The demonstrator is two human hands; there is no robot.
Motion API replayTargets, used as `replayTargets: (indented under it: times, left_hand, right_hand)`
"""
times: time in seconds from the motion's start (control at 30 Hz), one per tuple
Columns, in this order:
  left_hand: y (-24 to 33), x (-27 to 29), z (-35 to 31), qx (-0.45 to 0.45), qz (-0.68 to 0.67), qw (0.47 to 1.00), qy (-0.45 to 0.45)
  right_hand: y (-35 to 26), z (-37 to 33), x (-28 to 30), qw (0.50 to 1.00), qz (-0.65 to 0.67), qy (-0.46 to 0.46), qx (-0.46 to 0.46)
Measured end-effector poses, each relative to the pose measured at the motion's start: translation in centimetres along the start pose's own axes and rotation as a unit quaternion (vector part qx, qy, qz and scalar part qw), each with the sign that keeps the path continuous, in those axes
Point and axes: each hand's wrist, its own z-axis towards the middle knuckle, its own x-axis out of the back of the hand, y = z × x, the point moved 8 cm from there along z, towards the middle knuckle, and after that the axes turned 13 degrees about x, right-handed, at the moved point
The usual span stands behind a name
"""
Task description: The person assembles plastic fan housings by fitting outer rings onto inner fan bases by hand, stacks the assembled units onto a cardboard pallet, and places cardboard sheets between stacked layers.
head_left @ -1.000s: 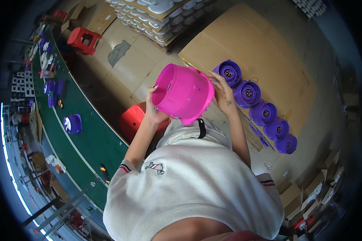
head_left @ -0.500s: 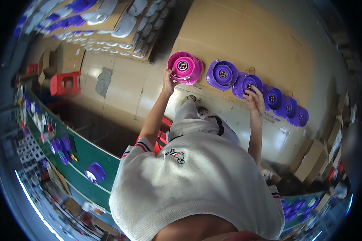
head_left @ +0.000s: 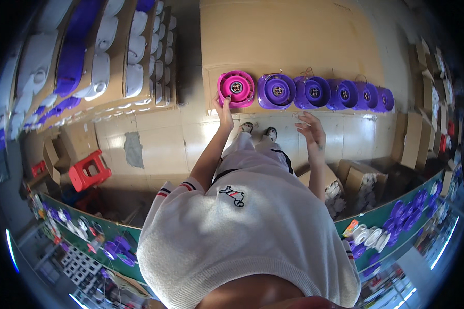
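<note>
A pink round plastic housing (head_left: 248, 98), with a metal motor-like part in its middle, stands at the left end of a row on a cardboard sheet. My left hand (head_left: 225, 114) grips its near-left edge, thumb over the rim and the other fingers partly hidden. Beside it, a purple housing (head_left: 263, 98) of the same kind begins a line of several purple ones running to the right. Thin wires stick up behind some of them. My right hand (head_left: 313, 133) hovers on the near side of the second purple housing (head_left: 300, 95), its fingers loosely apart and touching nothing.
The cardboard sheet (head_left: 288, 36) spreads beyond the row. Stacked layers of white and purple parts (head_left: 134, 77) rise at the left. A red stool (head_left: 89, 170) stands on the tiled floor. Behind me runs a green workbench (head_left: 376, 221) with purple and white parts; open cartons (head_left: 363, 177) sit beside it.
The view has turned, so the row now lies nearly level. My right hand has come away from a purple housing toward me. My left hand stays on the pink housing, now closer to the row.
</note>
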Motion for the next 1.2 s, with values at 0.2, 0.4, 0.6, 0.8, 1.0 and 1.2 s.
replayTargets:
  times: [0.2, 0.4, 0.6, 0.8, 1.0, 1.2]
  left_hand:
    - [0.1, 0.0, 0.2, 0.008, 0.066, 0.994, -0.089]
    - [0.0, -0.8, -1.4, 0.037, 0.025, 0.998, -0.05]
    - [0.8, -0.9, -3.3, 0.068, 0.035, 0.997, 0.014]
    - [-1.0, 0.9, -1.5, 0.134, 0.016, 0.991, 0.02]
    - [-1.5, -0.8, -2.0, 0.127, 0.083, 0.988, -0.017]
    - [-5.5, -10.0, -7.7, 0.113, 0.025, 0.969, -0.217]
  right_hand:
    - [0.3, -4.0, 2.2, 0.99, -0.041, 0.132, -0.023]
    - [2.0, -8.2, 2.5, 0.976, -0.053, 0.202, -0.059]
    - [1.7, -10.6, 2.5, 0.966, -0.032, 0.25, -0.057]
    - [2.0, -12.2, 3.4, 0.959, -0.018, 0.274, -0.063]
    - [3.0, -14.6, 8.0, 0.955, -0.026, 0.291, -0.049]
    - [4.8, -19.4, 13.8, 0.938, -0.033, 0.344, -0.002]
